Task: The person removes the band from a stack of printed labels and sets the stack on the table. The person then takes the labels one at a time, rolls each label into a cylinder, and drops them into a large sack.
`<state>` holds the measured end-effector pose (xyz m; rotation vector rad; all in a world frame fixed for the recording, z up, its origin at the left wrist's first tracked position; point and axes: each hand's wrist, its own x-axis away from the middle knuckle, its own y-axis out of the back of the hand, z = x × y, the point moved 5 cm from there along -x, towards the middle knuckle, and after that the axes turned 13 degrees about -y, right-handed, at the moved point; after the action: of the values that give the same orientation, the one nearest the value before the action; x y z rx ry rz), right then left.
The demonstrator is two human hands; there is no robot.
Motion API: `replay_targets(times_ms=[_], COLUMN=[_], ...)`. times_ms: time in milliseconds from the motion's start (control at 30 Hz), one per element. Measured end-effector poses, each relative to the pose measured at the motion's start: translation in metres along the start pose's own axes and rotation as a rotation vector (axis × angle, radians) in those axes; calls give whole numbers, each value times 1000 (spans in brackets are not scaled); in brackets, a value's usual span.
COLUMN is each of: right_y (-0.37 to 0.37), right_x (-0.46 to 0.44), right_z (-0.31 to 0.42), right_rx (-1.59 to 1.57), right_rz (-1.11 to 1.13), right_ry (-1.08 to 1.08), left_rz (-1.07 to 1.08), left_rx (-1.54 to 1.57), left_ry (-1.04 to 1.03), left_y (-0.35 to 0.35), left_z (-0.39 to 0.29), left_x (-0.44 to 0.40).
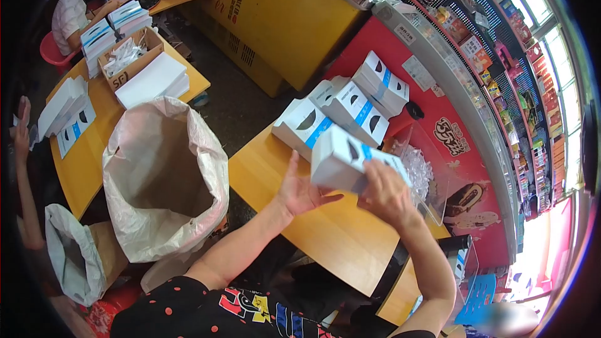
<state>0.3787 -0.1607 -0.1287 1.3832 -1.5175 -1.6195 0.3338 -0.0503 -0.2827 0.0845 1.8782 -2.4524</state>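
- Biggest thing around is the yellow cabinet [282, 19], well ahead of both grips, past the bench edge.
- Next, the wooden bench [344, 244]. It runs below both grips, and the piece being handled is up over it.
- Big whitish sack [219, 175], mouth open, off to the left of the left grip.
- Banded white stacks [300, 125], several of them, leaning together on the bench just ahead of the grips. Same blue band and dark half-round mark as the one in hand.
- The held white bundle [338, 163] is between the two grips, tilted, a bit blurry. I'd guess light to middling weight and fairly stiff, like packed card, though the corners would probably dent if squeezed hard. Smooth faces could slide, so I'd take it across the narrow width near the middle, with a palm under the far end.
- Right grip [388, 194] is closed around the near end of that bundle, fingers over the top.
- Left grip [297, 191] is spread, palm up by the bundle's left end. Can't tell if it's actually touching.
- Crinkly clear plastic [418, 172], piled just beyond the right grip.
- Smallest is the blue band [367, 153] at the right fingers. I wouldn't pull on that, it may slip or tear.
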Motion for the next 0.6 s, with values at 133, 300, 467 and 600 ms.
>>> replay_targets(times_ms=[133,300,467,600], right_y=[-1,-8,-6,-14], right_x=[60,112,138,153], right_z=[46,65,71,68], right_rx=[59,85,84,21], right_rz=[103,20,-53,-100], right_ry=[180,110,-18,-97], left_rz=[-28,-103,-79,-177], left_rx=[-37,-374,-480,-677], left_ry=[93,31,23,-15], left_y=[20,30,26,27], left_z=[4,22,28,38], left_x=[36,67,69,74])
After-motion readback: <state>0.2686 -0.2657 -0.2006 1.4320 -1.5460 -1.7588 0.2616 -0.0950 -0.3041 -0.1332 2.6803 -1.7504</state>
